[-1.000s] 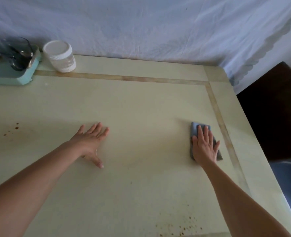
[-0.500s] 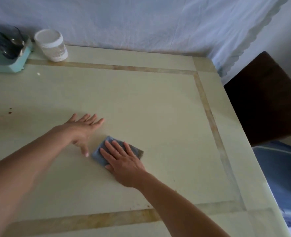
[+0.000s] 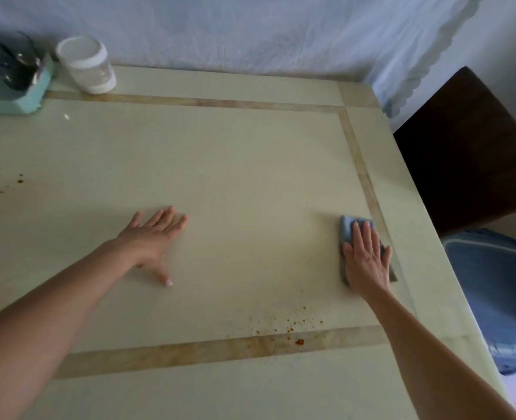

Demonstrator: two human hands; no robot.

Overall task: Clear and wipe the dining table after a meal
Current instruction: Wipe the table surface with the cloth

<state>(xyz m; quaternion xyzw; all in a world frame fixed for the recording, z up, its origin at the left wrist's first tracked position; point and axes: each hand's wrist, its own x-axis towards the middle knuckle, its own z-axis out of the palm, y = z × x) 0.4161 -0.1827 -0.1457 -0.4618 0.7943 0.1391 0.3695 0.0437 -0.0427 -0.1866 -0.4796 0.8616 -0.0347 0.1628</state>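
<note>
The pale cream dining table [image 3: 238, 165] has a tan inlaid border. My right hand [image 3: 365, 259] lies flat, fingers together, pressing a folded blue-grey cloth [image 3: 348, 227] onto the table near the right border strip. My left hand [image 3: 155, 237] rests palm down on the table's middle, fingers spread, holding nothing. Reddish-brown crumbs [image 3: 293, 325] lie scattered near the front border strip, below and left of the cloth. More brown specks [image 3: 19, 178] mark the far left of the table.
A white-lidded jar [image 3: 87, 66] stands at the back left, beside a teal tray [image 3: 23, 98] holding glassware [image 3: 11, 65]. A white cloth [image 3: 250, 28] hangs behind the table. A dark chair [image 3: 468, 147] and a blue bin [image 3: 499, 286] sit off the right edge.
My right hand has slid the cloth from beside my left hand back to the right side of the table. My left hand has stayed planted in place.
</note>
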